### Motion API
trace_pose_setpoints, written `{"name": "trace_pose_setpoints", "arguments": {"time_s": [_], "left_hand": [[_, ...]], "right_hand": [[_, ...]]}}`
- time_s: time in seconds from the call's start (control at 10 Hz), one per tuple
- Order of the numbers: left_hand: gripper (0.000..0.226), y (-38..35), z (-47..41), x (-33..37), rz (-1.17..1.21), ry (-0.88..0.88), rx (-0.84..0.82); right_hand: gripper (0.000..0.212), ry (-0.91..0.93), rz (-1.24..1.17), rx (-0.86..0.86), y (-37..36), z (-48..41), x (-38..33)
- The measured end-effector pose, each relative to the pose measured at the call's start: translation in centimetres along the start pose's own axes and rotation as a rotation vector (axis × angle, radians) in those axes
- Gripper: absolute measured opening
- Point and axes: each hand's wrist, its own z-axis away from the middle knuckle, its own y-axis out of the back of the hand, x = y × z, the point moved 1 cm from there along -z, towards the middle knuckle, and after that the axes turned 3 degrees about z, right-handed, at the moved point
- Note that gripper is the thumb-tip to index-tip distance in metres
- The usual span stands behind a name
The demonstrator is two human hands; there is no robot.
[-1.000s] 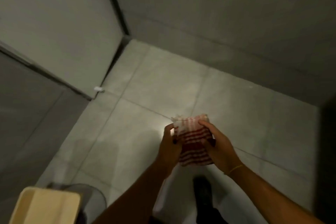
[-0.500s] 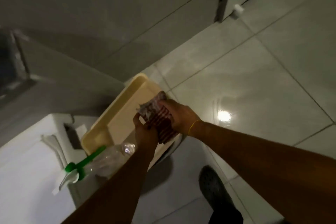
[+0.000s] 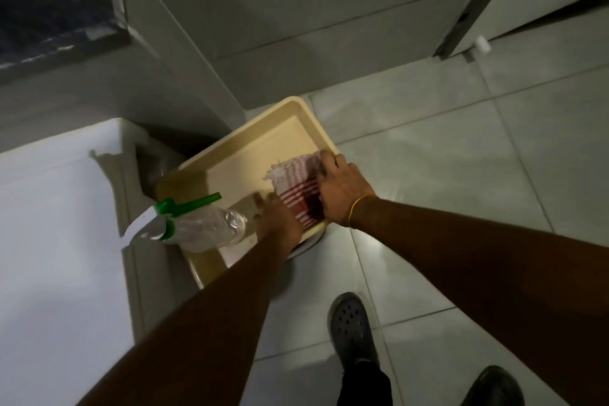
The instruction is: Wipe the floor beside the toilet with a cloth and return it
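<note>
Standing over a tiled floor (image 3: 445, 175) that fills most of the view, the person now faces a white fixture (image 3: 49, 224) at the left edge, apparently the toilet or its tank, though too little shows to be sure. A second ago the view took in only bare tiles and a corner, with the cloth held up in the air between both hands; since then the view has swung round to the beige tray (image 3: 237, 155). The red-and-white striped cloth (image 3: 298, 188) now lies folded in the tray's right half. The right hand (image 3: 342, 194) presses flat on the cloth's right edge, fingers spread, and the left hand (image 3: 276, 221) rests open against its near left side. That suggests the wiping is finished and the return is nearly done. A clear spray bottle (image 3: 197, 224) with a green trigger lies just left of the cloth. No writing or label is readable.
</note>
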Motion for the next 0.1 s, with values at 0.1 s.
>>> {"name": "trace_pose_setpoints", "arguments": {"time_s": [0.1], "left_hand": [[0.089,3.36,3.66,2.88,0.034,-0.104,0.082]], "right_hand": [[0.073,-0.028,-0.022,0.009,3.74,3.91,1.86]]}}
